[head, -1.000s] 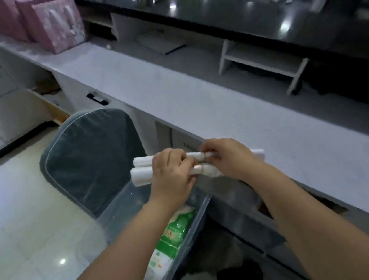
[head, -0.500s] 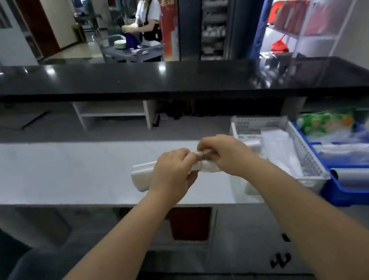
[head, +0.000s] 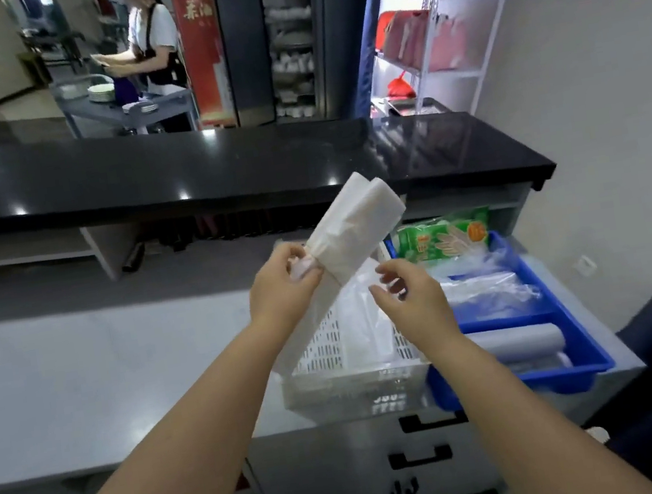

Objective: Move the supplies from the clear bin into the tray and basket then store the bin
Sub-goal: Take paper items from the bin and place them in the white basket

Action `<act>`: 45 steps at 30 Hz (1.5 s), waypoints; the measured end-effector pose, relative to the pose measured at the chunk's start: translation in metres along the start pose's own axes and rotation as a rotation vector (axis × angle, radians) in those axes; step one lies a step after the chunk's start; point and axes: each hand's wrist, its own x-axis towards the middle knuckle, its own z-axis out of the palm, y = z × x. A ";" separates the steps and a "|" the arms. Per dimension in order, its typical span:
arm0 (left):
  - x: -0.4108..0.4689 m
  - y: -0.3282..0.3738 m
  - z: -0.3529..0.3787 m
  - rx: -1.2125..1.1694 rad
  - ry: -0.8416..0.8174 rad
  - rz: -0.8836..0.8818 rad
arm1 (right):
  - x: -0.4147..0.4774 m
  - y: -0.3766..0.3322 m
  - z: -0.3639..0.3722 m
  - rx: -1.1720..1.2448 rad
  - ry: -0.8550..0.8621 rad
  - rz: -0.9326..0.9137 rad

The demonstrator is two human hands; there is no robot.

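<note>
My left hand (head: 279, 285) grips the near ends of two white rolls of plastic bags (head: 358, 220), which point up and to the right above the white slotted basket (head: 331, 347). My right hand (head: 412, 297) hovers over the basket with its fingers apart and nothing in it. The basket stands on the grey counter (head: 102, 377) and holds clear plastic bags. To its right sits the blue tray (head: 546, 370) with a green glove packet (head: 441, 236), clear bags and a white roll (head: 515, 339). The clear bin is out of view.
A black raised counter (head: 177, 171) runs behind the grey one. Cabinet drawers with black handles (head: 421, 456) are below the basket. A person stands at a cart (head: 126, 107) in the background. A metal shelf rack (head: 435, 27) stands at the right wall.
My view swung from the bin on the chair to the counter. The rolls moved right over the basket and tilted upward. My right hand let go of them.
</note>
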 end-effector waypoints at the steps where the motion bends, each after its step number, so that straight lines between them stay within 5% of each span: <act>1: 0.004 0.000 0.007 -0.086 -0.009 -0.043 | 0.008 0.007 0.005 0.103 -0.064 0.135; 5: 0.025 -0.009 0.028 -0.355 -0.042 -0.257 | 0.044 0.027 0.037 0.581 -0.353 0.466; 11: 0.071 -0.048 0.042 -0.637 -0.269 -0.608 | 0.080 0.045 0.078 0.789 -0.286 0.666; 18: 0.106 -0.090 0.033 0.089 -0.338 -0.426 | 0.100 0.068 0.118 0.695 -0.345 0.876; 22: 0.112 -0.109 0.015 0.194 -0.278 -0.291 | 0.095 0.078 0.141 0.578 -0.388 0.887; 31: 0.084 -0.128 -0.011 0.139 -0.197 -0.231 | 0.090 0.057 0.150 -0.121 -0.421 0.425; 38: 0.016 -0.098 -0.052 0.564 -0.054 -0.007 | 0.059 -0.019 0.126 -0.098 -0.563 -0.004; 45: -0.109 -0.101 -0.105 0.794 0.014 -0.149 | -0.028 -0.068 0.139 -0.276 -0.647 -0.437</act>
